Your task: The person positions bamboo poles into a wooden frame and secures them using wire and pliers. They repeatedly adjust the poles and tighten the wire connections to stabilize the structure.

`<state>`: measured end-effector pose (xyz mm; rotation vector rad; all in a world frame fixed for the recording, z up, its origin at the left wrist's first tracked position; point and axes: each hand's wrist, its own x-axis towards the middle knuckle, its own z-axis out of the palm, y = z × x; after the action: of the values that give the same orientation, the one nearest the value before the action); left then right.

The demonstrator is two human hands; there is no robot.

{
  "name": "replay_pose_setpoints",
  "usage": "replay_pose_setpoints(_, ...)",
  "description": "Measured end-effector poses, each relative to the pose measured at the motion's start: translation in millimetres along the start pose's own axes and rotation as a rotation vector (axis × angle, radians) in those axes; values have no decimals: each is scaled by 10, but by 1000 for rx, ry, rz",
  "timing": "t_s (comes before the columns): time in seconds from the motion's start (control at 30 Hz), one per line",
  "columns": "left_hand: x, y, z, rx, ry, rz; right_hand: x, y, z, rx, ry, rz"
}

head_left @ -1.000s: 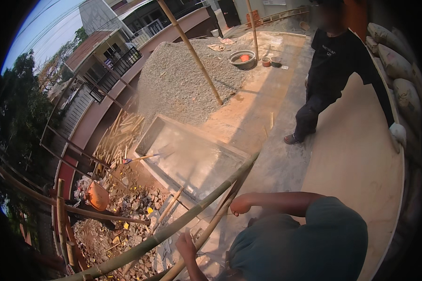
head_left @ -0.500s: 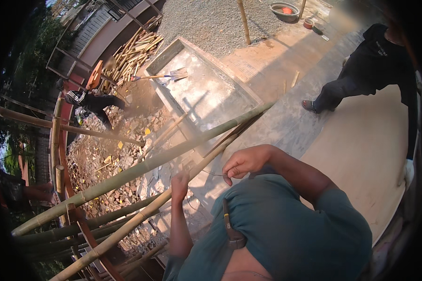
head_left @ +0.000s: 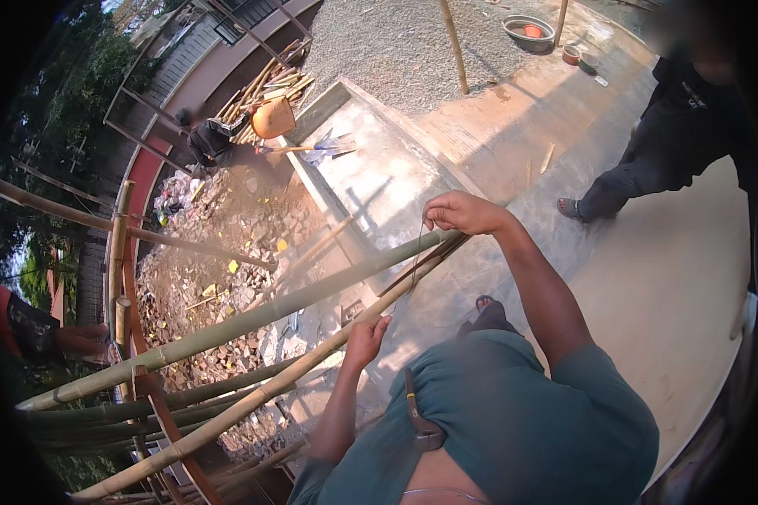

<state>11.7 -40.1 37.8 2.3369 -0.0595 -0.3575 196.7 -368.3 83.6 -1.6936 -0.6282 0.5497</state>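
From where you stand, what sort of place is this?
Most likely an outdoor building site: there's a big gravel heap, a shallow concrete trough with a shovel over its edge, and long bamboo poles near the hands.

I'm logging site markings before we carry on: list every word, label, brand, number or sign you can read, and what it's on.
No text is readable.
Black shirt at the right: pale chest lettering, too small and blurred to read.
Tool at the waist: any marking is too small to make out.
Thin wire and green bamboo pole: no lettering visible.
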Motion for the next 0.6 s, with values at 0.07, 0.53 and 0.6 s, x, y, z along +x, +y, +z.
replay_pose_setpoints(0.07,110,310,-97,5,81,11,90,474,-24,-561,-43,155)
replay_pose_setpoints(0.53,439,673,16,222,207,-19,-65,929,-620,-277,135,-45)
replay_pose_setpoints(0.6,452,381,-116,45,244,-90,-359,570,-965,158,232,150)
